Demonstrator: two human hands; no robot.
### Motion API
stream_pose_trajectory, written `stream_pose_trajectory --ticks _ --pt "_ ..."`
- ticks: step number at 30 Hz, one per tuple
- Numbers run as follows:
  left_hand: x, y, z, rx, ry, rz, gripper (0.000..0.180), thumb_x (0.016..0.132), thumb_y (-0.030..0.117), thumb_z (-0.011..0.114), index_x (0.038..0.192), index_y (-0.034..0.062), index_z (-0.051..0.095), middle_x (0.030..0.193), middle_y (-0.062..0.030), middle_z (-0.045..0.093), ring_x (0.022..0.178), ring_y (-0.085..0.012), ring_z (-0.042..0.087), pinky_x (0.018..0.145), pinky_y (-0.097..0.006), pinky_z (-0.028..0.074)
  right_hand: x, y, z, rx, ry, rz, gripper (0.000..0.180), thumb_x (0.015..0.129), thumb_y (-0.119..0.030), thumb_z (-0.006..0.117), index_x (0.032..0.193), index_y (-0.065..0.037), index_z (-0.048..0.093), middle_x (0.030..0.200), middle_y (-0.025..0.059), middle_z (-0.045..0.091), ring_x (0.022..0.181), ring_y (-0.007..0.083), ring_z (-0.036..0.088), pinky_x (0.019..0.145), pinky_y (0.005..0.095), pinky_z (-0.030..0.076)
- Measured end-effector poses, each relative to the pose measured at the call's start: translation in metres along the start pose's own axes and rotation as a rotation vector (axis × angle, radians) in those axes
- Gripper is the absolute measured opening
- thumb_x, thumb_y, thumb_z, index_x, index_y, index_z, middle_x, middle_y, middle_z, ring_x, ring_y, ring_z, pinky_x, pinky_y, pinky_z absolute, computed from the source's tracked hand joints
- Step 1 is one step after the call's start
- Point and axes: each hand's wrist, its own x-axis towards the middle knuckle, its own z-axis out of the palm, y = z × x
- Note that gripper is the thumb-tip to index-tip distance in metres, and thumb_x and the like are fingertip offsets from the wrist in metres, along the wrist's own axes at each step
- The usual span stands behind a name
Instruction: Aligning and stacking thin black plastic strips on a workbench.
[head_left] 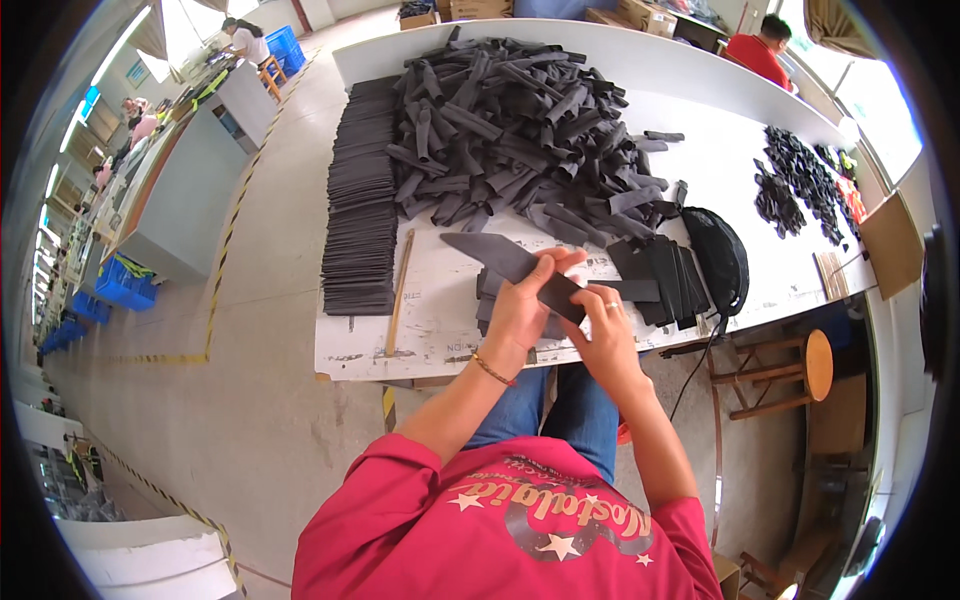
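Above the near edge of the white table [440, 345], I hold a flat dark grey fabric strip [490, 252] with a slanted, pointed far end. My left hand [522, 312] is closed on its middle, the thumb lying across the top. My right hand [606, 328], with a ring on one finger, pinches its near right end. Under my hands lie more grey pieces [487, 288], partly hidden. Just right of them rests a stack of flat dark pieces [662, 283]. Beyond my hands rises a large heap of folded or rolled dark grey strips [510, 130].
Neatly stacked strips [360, 200] line the table's left side, beside a thin wooden stick [402, 290]. A black rounded object with a cord [718, 262] stands at right. Small black pieces [800, 185] lie farther right. A wooden stool [815, 365] is below. Other people work farther off.
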Motion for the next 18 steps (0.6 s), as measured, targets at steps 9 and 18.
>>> stream_pose_trajectory --ticks 9,18 --pt "-0.005 -0.015 0.006 0.007 -0.042 -0.076 0.029 0.099 0.021 0.056 0.117 -0.0014 0.059 0.114 -0.0183 0.067 0.108 -0.0236 0.063 0.096 -0.035 0.049 -0.001 0.011 0.008 0.091 0.059 -0.042 0.011 0.082 0.000 0.068 0.091 0.000 0.062 0.096 0.0154 0.062 0.083 0.0342 0.062 0.070 0.0402 0.050" --pt "0.000 -0.006 0.014 -0.059 0.084 0.200 0.032 0.101 0.025 0.052 0.119 -0.0021 0.055 0.101 -0.0136 0.068 0.098 -0.0275 0.066 0.094 -0.040 0.052 0.010 0.009 0.001 0.112 0.092 -0.097 0.013 0.079 -0.001 0.072 0.088 0.000 0.062 0.092 0.0135 0.063 0.078 0.0323 0.064 0.067 0.0382 0.050"
